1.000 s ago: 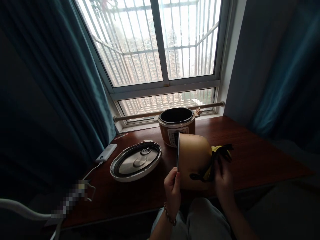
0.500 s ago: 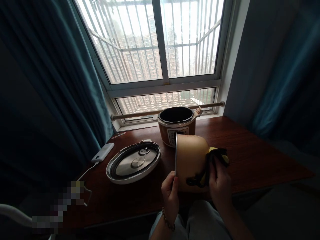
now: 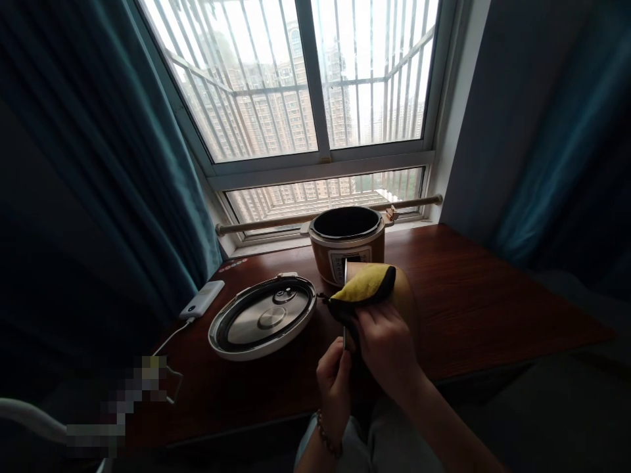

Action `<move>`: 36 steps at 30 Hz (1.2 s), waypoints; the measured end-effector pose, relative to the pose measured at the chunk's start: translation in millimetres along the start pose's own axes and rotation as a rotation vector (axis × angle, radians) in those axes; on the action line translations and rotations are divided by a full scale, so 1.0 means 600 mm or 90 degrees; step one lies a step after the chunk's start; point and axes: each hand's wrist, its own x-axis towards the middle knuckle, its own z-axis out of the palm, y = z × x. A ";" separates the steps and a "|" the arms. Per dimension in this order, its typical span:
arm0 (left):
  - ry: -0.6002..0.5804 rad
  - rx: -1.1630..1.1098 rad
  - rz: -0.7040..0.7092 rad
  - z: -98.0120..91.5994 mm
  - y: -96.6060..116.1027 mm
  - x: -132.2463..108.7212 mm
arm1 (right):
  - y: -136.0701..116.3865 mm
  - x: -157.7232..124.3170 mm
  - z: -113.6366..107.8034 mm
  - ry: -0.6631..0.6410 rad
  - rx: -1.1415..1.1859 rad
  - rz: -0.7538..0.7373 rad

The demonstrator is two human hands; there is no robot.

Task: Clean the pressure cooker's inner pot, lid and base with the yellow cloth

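Currently, the left hand (image 3: pixel 334 373) is clamping the rim (image 3: pixel 344 337) of a sideways pot (image 3: pixel 407 295) before the cooker (image 3: pixel 321 256) on the counter (image 3: pixel 473 282), while the right hand (image 3: pixel 387 338) is clutching a yellow-and-black cloth (image 3: pixel 369 285) against the pot.

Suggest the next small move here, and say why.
Probably draw the yellow cloth along the outside of the golden pot, away from its rim: the right hand holds it near the rim, which the left hand grips, steadying the pot.
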 end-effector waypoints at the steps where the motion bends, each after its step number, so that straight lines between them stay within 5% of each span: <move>1: -0.008 0.007 -0.004 -0.002 0.001 -0.003 | 0.010 0.004 -0.004 -0.012 -0.004 0.018; 9: -0.159 0.169 0.132 -0.040 -0.002 -0.036 | 0.121 0.000 -0.031 -0.047 0.061 0.287; 13: -0.277 0.331 0.231 -0.059 -0.001 -0.036 | 0.135 -0.032 -0.031 0.022 0.160 0.289; 18: -0.357 0.505 0.192 -0.074 0.015 -0.028 | 0.122 -0.075 -0.021 0.076 0.146 0.274; 22: -0.353 0.474 0.154 -0.066 0.055 -0.017 | 0.117 -0.099 -0.018 0.099 0.122 0.258; 27: -0.262 0.345 0.148 -0.036 0.098 -0.005 | 0.102 -0.102 -0.028 0.111 0.068 0.208; 33: -0.256 0.305 0.152 -0.032 0.095 -0.011 | 0.014 -0.048 -0.041 0.018 0.093 -0.022; 36: -0.236 0.305 0.155 -0.041 0.090 -0.015 | -0.008 -0.020 -0.040 -0.028 0.102 -0.052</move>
